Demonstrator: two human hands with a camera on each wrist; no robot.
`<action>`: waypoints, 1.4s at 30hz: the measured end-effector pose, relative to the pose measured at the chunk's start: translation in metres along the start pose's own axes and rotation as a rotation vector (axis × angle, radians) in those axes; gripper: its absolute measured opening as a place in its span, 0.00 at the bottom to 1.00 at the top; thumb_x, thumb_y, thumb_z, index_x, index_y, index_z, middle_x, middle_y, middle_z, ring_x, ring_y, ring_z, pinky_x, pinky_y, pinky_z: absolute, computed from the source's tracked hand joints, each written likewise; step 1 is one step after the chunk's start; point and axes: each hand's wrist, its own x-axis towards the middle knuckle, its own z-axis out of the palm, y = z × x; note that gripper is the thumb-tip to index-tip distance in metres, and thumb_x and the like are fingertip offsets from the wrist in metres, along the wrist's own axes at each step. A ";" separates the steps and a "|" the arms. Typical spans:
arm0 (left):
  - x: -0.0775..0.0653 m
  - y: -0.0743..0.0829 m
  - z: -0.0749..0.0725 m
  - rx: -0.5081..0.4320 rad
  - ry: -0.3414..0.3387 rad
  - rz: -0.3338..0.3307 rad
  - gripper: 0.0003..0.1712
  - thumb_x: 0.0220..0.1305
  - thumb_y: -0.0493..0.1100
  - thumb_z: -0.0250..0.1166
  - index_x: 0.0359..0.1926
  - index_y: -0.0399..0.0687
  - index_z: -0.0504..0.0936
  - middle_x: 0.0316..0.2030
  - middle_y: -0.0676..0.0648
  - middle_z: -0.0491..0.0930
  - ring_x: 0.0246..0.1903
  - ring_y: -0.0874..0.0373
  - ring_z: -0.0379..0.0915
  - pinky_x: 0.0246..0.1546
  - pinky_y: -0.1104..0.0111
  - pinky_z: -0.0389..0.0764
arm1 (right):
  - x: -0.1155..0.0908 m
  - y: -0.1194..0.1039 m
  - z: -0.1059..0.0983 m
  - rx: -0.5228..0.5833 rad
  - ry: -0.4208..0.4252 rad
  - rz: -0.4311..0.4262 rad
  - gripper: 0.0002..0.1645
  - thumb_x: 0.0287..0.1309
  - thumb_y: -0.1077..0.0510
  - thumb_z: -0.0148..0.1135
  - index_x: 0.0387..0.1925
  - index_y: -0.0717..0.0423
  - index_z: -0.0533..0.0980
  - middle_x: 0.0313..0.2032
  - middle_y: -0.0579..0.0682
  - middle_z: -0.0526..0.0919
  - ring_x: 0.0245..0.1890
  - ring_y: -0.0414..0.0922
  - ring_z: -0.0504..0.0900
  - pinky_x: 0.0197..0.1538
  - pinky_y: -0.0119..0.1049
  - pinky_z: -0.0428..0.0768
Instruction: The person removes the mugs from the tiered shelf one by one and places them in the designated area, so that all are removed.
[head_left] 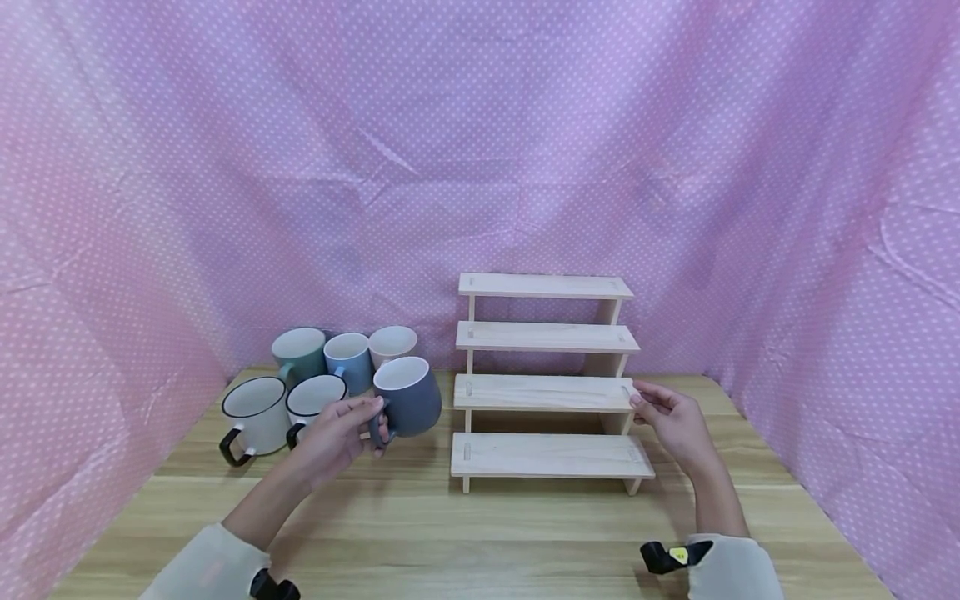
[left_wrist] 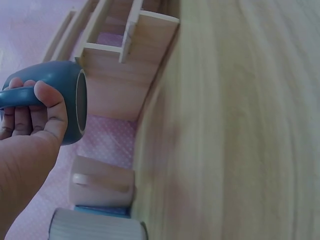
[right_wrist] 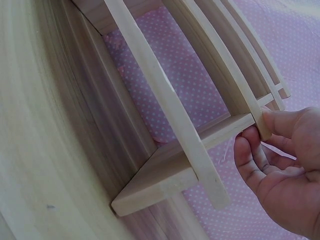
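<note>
My left hand (head_left: 341,437) grips a dark blue-grey mug (head_left: 408,398) by its handle, holding it above the table in front of the other mugs. The left wrist view shows the fingers wrapped at the handle (left_wrist: 20,96), with the mug's base turned toward the table side. A four-step wooden display shelf (head_left: 551,454) stands to the right of the held mug. At its right side, my right hand (head_left: 675,421) pinches the end of the second step from the bottom (right_wrist: 260,120) between thumb and fingers.
Several mugs stand at the left: green (head_left: 298,354), blue (head_left: 349,363), pale pink (head_left: 393,343), and two white ones with black rims, one (head_left: 255,417) at the front left, another (head_left: 317,395) beside it. A pink dotted cloth (head_left: 480,167) surrounds the wooden table (head_left: 480,542).
</note>
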 end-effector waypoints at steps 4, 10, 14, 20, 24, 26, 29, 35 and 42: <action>-0.001 -0.006 -0.004 0.023 0.031 -0.045 0.15 0.81 0.46 0.53 0.40 0.43 0.81 0.32 0.50 0.80 0.35 0.56 0.78 0.36 0.65 0.82 | 0.000 0.001 -0.001 -0.001 0.008 0.000 0.27 0.74 0.60 0.59 0.66 0.76 0.69 0.58 0.73 0.77 0.40 0.29 0.82 0.45 0.27 0.85; 0.000 -0.015 -0.008 0.052 0.061 -0.100 0.16 0.80 0.48 0.54 0.41 0.40 0.80 0.33 0.49 0.81 0.36 0.55 0.79 0.37 0.63 0.84 | 0.001 0.001 -0.001 -0.005 0.009 0.004 0.28 0.74 0.59 0.59 0.66 0.75 0.69 0.58 0.72 0.78 0.41 0.29 0.82 0.45 0.27 0.85; -0.002 -0.021 -0.012 0.082 0.087 -0.124 0.17 0.80 0.49 0.56 0.42 0.39 0.80 0.33 0.48 0.80 0.37 0.54 0.79 0.38 0.62 0.85 | 0.001 -0.001 0.000 0.003 0.006 0.005 0.28 0.74 0.59 0.59 0.66 0.75 0.68 0.59 0.72 0.77 0.41 0.29 0.82 0.45 0.27 0.84; -0.005 -0.028 -0.019 0.085 0.143 -0.174 0.17 0.79 0.49 0.56 0.43 0.38 0.79 0.33 0.48 0.80 0.37 0.55 0.78 0.39 0.61 0.86 | 0.001 -0.001 0.000 -0.001 0.005 0.011 0.28 0.75 0.59 0.58 0.66 0.75 0.68 0.59 0.72 0.77 0.41 0.29 0.82 0.45 0.27 0.84; -0.007 -0.032 -0.023 0.069 0.185 -0.189 0.15 0.79 0.48 0.56 0.41 0.40 0.78 0.33 0.47 0.80 0.36 0.55 0.78 0.40 0.61 0.86 | 0.001 0.001 0.000 0.003 0.003 0.008 0.28 0.75 0.59 0.58 0.66 0.76 0.68 0.58 0.72 0.77 0.41 0.28 0.82 0.45 0.27 0.84; -0.007 -0.034 -0.024 0.068 0.202 -0.184 0.15 0.79 0.47 0.57 0.40 0.40 0.78 0.32 0.47 0.80 0.36 0.55 0.79 0.39 0.60 0.86 | 0.001 0.000 0.000 0.003 0.001 0.008 0.28 0.75 0.59 0.58 0.67 0.76 0.68 0.59 0.72 0.76 0.41 0.28 0.81 0.45 0.27 0.84; -0.008 -0.037 -0.027 0.083 0.214 -0.177 0.15 0.79 0.47 0.57 0.39 0.40 0.78 0.32 0.47 0.80 0.35 0.54 0.79 0.39 0.60 0.87 | 0.000 0.000 0.000 -0.001 -0.002 0.007 0.29 0.75 0.59 0.58 0.67 0.76 0.68 0.59 0.72 0.76 0.41 0.28 0.81 0.45 0.27 0.84; -0.008 -0.041 -0.028 0.096 0.237 -0.160 0.15 0.79 0.47 0.57 0.38 0.40 0.78 0.32 0.46 0.80 0.35 0.54 0.79 0.39 0.59 0.87 | 0.001 0.000 -0.001 0.000 0.005 0.015 0.29 0.75 0.58 0.58 0.67 0.75 0.68 0.58 0.71 0.77 0.40 0.29 0.82 0.45 0.27 0.85; -0.008 -0.040 -0.029 0.080 0.284 -0.154 0.14 0.79 0.45 0.57 0.38 0.40 0.80 0.31 0.46 0.80 0.34 0.54 0.80 0.39 0.60 0.87 | 0.000 -0.001 0.000 -0.005 0.012 0.009 0.28 0.75 0.59 0.59 0.66 0.75 0.69 0.56 0.69 0.79 0.40 0.30 0.83 0.45 0.28 0.85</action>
